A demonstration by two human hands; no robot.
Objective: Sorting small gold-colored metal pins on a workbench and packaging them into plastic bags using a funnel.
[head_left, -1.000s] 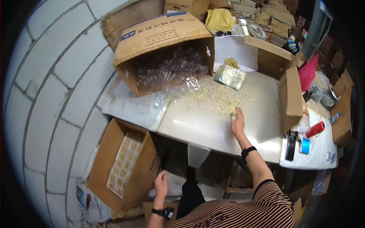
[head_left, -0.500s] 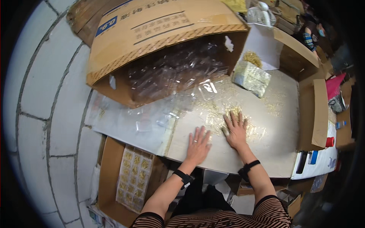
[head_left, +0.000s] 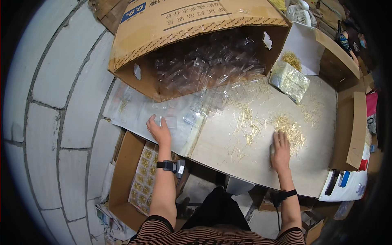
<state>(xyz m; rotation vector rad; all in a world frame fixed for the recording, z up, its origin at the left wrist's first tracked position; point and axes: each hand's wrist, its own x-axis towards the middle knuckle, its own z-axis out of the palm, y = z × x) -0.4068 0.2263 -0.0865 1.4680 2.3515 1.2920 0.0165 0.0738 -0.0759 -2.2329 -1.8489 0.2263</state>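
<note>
My left hand (head_left: 159, 131) is over the pale left part of the table, its thumb and fingers apart and nothing seen between them. Beside its thumb lies a small clear plastic box (head_left: 171, 122). Flat on the table, with fingers stretched out, my right hand (head_left: 281, 153) touches the near left edge of a heap of thin gold-coloured metal pins (head_left: 293, 130). More loose pins (head_left: 250, 126) are scattered to its left. Clear plastic boxes (head_left: 212, 61) fill a large cardboard carton (head_left: 196, 30) that lies on its side, and some spill from its mouth.
A silvery plastic packet (head_left: 289, 81) lies at the back, before another gold heap (head_left: 291, 60). Cardboard walls (head_left: 347, 126) bound the right side. Below the left table edge, an open carton (head_left: 122, 192) holds filled clear cases (head_left: 143, 179). A white fan (head_left: 301, 14) stands far back.
My left hand has moved left, from the table's near edge to the small clear boxes. My right hand has drawn nearer and right, and the pins are heaped farther right. The view has shifted.
</note>
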